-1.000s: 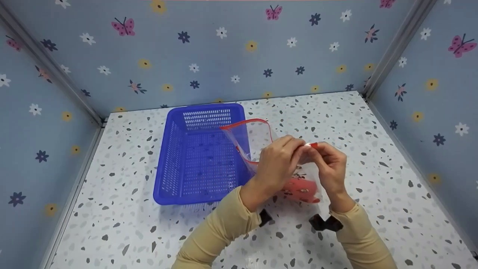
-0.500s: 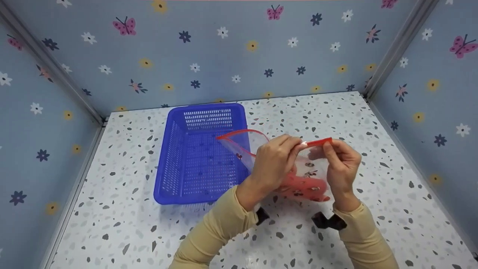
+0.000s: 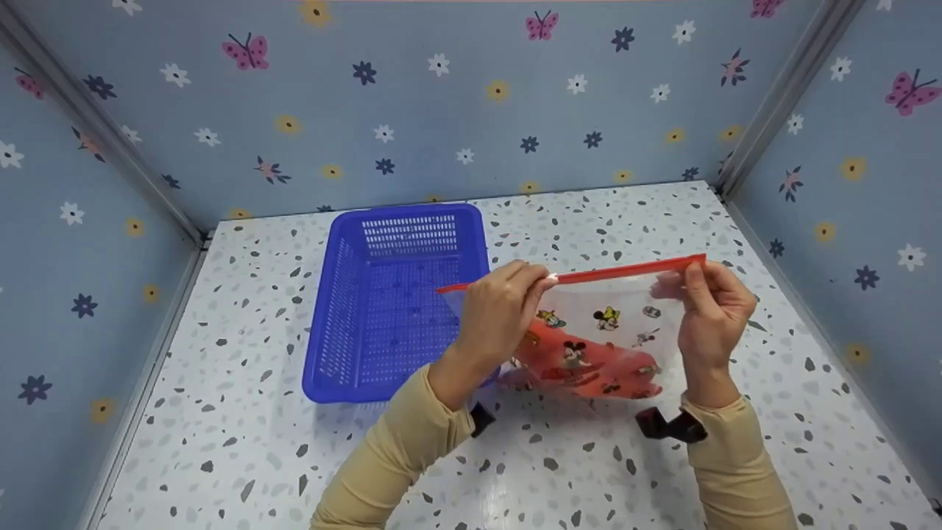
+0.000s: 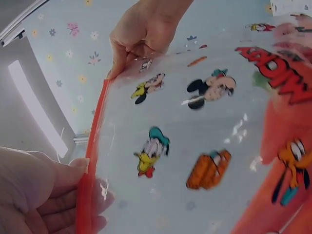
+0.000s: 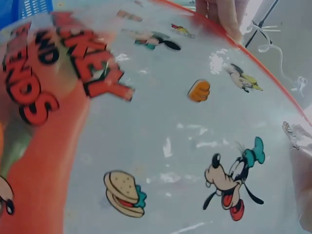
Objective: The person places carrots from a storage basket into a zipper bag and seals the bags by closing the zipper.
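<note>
A clear zip bag (image 3: 611,316) printed with cartoon characters hangs between both hands, its red zip strip (image 3: 633,270) uppermost. My left hand (image 3: 497,316) pinches the strip left of its middle, thumb on one face and fingers behind in the left wrist view. At the strip's right end, my right hand (image 3: 714,320) pinches the corner between thumb and fingers. Low in the bag lies something smooth and red (image 5: 44,175), with a bit of green beside it; its kind cannot be told. The strip's far left tip shows past my left hand. A small white piece shows at the left fingertips.
A blue plastic basket (image 3: 315,368) with slotted walls stands left of the bag, and the bag's left end overlaps its right rim. The speckled white tabletop (image 3: 243,442) is bounded by blue flowered panels (image 3: 471,110) at the back and sides.
My hands have drawn apart, the left going left and the right going right. The strip between them has lengthened and straightened; the bag's gaping left mouth now looks mostly flattened.
</note>
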The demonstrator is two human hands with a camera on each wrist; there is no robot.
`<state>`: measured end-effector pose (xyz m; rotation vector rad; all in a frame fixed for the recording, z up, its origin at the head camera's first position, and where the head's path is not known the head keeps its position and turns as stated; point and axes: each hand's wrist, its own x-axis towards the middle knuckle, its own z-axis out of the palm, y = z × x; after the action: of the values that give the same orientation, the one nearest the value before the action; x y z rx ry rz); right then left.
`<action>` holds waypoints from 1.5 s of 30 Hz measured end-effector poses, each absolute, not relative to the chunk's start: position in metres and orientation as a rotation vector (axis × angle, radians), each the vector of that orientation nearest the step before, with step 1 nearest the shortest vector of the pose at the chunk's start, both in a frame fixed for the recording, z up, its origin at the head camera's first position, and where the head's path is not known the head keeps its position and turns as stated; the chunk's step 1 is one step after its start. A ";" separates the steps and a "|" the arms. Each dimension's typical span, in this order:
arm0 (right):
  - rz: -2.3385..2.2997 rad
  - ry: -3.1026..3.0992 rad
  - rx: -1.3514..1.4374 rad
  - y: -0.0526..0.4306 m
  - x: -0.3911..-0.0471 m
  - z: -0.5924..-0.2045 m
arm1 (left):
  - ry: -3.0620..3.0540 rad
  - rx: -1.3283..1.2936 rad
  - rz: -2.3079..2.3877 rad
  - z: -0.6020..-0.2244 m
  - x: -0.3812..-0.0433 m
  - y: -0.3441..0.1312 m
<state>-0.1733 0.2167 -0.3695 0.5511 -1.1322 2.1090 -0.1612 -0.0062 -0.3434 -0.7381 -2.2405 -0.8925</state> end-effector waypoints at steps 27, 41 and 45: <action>2.150 -1.124 0.301 0.253 -0.198 -0.403 | -2.358 -0.527 -0.725 -0.363 -0.176 -0.051; 1.907 -1.468 0.198 0.254 -0.217 -0.406 | -2.409 -0.527 -0.806 -0.373 -0.199 -0.053; 1.851 -1.564 0.167 0.255 -0.226 -0.403 | -2.440 -0.529 -0.867 -0.376 -0.206 -0.057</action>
<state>-0.2265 0.2549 -0.4030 0.1665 -1.5644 1.8513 -0.2063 -0.0573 -0.3757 -0.5290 -2.4400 -0.8671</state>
